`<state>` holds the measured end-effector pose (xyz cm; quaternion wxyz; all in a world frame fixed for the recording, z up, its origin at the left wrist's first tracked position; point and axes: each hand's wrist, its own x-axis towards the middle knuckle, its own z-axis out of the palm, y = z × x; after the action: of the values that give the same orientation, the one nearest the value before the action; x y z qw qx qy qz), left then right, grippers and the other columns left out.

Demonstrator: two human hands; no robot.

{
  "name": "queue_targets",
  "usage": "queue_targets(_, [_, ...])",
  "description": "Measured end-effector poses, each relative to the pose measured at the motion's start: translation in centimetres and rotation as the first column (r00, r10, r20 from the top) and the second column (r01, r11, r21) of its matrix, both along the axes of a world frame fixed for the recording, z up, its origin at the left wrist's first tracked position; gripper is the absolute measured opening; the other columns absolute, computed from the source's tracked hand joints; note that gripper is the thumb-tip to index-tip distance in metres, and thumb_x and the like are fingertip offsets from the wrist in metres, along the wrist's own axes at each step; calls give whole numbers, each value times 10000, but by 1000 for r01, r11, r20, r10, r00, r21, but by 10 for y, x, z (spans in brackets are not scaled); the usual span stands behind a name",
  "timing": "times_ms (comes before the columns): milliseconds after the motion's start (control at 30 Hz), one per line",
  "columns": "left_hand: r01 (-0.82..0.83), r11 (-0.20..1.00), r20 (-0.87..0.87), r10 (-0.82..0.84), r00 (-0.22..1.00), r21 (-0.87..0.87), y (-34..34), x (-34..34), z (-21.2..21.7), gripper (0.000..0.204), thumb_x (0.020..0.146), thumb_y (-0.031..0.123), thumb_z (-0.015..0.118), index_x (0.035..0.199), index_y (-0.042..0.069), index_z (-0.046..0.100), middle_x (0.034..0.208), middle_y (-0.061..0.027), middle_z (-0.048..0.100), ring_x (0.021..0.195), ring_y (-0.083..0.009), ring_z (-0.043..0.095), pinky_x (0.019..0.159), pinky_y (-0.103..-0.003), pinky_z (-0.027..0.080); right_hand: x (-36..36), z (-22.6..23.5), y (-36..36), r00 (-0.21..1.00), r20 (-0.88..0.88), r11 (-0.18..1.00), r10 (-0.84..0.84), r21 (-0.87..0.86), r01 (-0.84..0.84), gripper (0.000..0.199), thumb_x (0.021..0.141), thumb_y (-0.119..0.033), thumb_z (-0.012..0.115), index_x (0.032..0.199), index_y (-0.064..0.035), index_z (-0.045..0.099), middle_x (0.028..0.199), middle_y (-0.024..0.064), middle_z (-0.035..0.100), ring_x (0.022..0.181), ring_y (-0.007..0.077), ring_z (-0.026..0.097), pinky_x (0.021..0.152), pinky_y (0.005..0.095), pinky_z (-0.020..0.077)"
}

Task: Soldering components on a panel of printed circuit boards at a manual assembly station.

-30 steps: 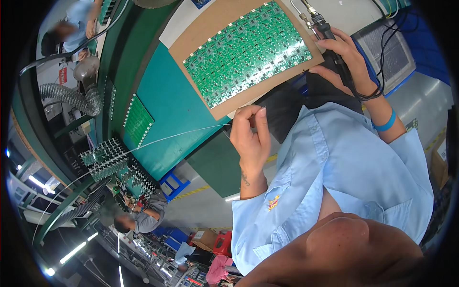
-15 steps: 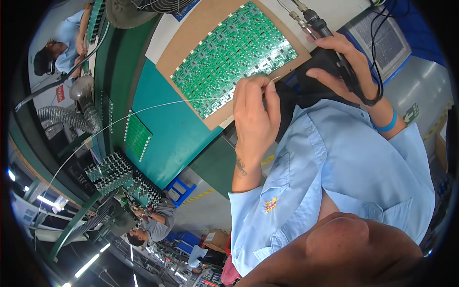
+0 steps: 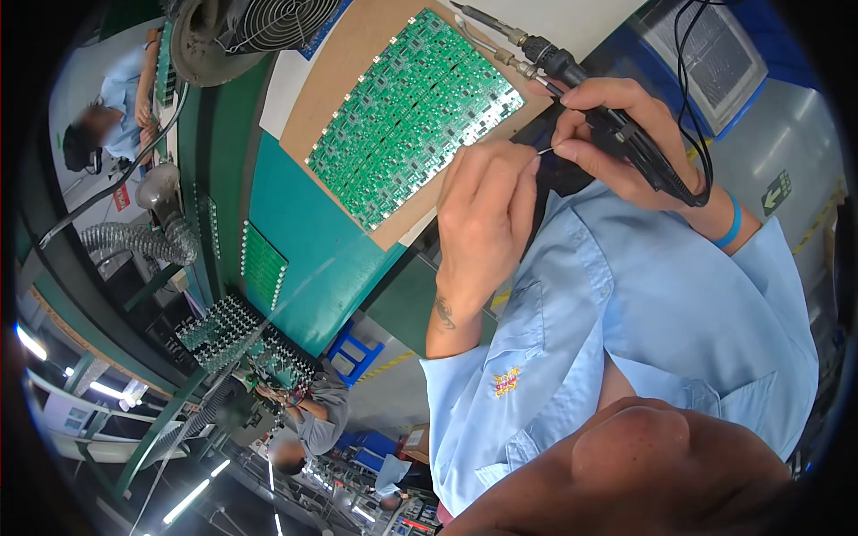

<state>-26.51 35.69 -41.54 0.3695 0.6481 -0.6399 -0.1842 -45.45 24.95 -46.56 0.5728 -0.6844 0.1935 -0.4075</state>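
My left hand (image 3: 483,210) is closed in a pinch on a thin solder wire, over the near edge of the board panel. The wire's short end (image 3: 546,151) sticks out toward my right hand (image 3: 621,134). My right thumb and forefinger come together at that end. In the same hand lies a black soldering iron (image 3: 559,64) with a metal tip, pointing up and to the left, its cable looping back over the wrist. Beyond my left hand, a green circuit board panel (image 3: 402,125) full of small parts rests on a brown backing board (image 3: 365,22).
A teal mat (image 3: 304,228) covers the bench. Another green board (image 3: 264,263) and a stack of boards (image 3: 223,330) stand to the left. At the far side is a fan grille (image 3: 277,22). Co-workers sit farther off. A blue-framed tray (image 3: 706,62) is at right.
My right hand has moved left with the soldering iron, its thumb and forefinger closing at the wire end. The long wire trailing left from my left hand has swung lower and is blurred.
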Motion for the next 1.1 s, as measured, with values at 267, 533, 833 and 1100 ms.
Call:
queue_targets(267, [-19,1000,225,18,974,1,-26,34,0,70,911,2,740,967,44,735,1033,-64,680,867,-261,592,852,-371,497,-28,24,4,983,-120,950,-139,-296,98,365,923,-50,784,1274,18,712,1041,113,720,735,191,659,670,291,543])
queue_targets(533, [115,993,226,-106,968,-31,-49,43,-7,107,890,4,742,996,21,754,1037,-69,760,909,-227,652,829,-325,523,-56,31,16,964,-250,944,-87,-330,0,367,908,-115,708,1238,46,713,962,150,693,694,236,586,635,324,485])
queue_targets(833, [121,987,144,-136,980,110,-51,41,2,111,885,-8,727,993,3,746,1049,-51,811,877,-219,662,814,-324,544,-49,32,15,958,-265,938,-109,-346,11,305,844,-108,729,1105,45,762,860,133,680,641,240,573,585,325,475])
queue_targets(1100, [107,986,150,-126,981,127,-52,42,0,107,886,-10,728,991,0,743,1050,-46,809,860,-213,658,801,-318,543,-41,31,12,961,-232,937,-152,-342,66,318,733,-67,791,1043,3,796,790,94,688,571,204,560,538,286,467])
